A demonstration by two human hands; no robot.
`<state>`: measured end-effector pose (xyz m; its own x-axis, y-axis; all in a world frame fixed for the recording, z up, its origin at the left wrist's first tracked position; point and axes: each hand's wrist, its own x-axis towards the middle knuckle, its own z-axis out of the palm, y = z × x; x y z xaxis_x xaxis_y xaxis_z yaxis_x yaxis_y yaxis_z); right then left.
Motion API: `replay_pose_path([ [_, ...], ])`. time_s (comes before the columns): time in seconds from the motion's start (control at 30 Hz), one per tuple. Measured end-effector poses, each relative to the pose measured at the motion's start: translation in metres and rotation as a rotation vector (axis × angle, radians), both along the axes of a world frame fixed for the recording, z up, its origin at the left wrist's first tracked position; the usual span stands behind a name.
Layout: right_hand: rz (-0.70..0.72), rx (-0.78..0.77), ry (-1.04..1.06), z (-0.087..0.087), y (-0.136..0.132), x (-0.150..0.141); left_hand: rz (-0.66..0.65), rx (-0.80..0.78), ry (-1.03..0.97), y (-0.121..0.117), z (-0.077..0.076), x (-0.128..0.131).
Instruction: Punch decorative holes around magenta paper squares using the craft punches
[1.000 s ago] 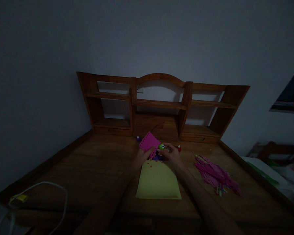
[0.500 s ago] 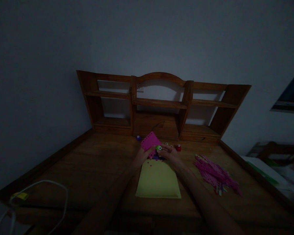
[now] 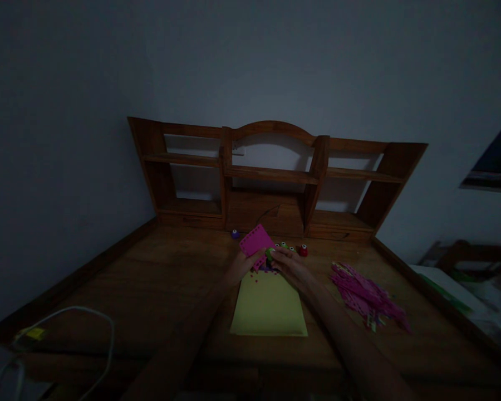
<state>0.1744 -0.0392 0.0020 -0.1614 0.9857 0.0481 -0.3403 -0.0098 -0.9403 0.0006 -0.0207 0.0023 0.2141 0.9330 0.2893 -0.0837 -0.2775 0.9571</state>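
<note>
My left hand [image 3: 239, 268] is closed on a pink sheet [image 3: 256, 238] with small holes along its edges. The sheet's near corner runs to a green craft punch [image 3: 269, 254], a small round body with an eye on top. Curled over that punch are the fingers of my right hand [image 3: 291, 263], hiding much of it. Beneath the hands lies a pale yellow sheet [image 3: 269, 309], with small pink dots [image 3: 256, 280] scattered near its far edge. Something dark purple under the punch is too dim to make out.
Behind my hands stand a purple punch [image 3: 235, 234], a red one [image 3: 303, 250] and several green ones [image 3: 284, 245]. Pink strips [image 3: 365, 295] are heaped on the right. A wooden shelf [image 3: 271, 176] backs the desk; a white cable [image 3: 81, 308] loops at front left.
My right fingers have shifted slightly over the green punch and now cover most of its eye. The pink sheet stays nearly where it was. The view has tilted a little.
</note>
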Motion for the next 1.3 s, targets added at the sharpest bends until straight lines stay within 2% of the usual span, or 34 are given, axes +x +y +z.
replay_pose_path([
  [0.17,0.024,-0.002,0.009,-0.0013,0.0012,0.0002,-0.017,-0.074,0.022,-0.0002,-0.0007,-0.0001],
  [0.4,0.039,0.006,0.026,-0.0031,0.0024,0.0002,-0.033,-0.026,0.051,0.0013,-0.0022,-0.0010],
  [0.57,0.027,-0.014,0.031,-0.0024,0.0021,-0.0011,-0.020,-0.061,0.069,0.0024,-0.0028,-0.0006],
  [0.73,0.100,-0.008,0.087,-0.0032,0.0034,-0.0010,0.018,-0.049,0.084,0.0027,-0.0026,-0.0009],
  [1.0,0.107,-0.001,0.071,-0.0064,0.0056,0.0012,0.010,-0.043,0.115,0.0056,-0.0080,0.0000],
  [1.3,0.112,-0.008,0.082,-0.0043,0.0025,0.0013,-0.020,-0.062,0.112,0.0001,0.0007,-0.0005],
])
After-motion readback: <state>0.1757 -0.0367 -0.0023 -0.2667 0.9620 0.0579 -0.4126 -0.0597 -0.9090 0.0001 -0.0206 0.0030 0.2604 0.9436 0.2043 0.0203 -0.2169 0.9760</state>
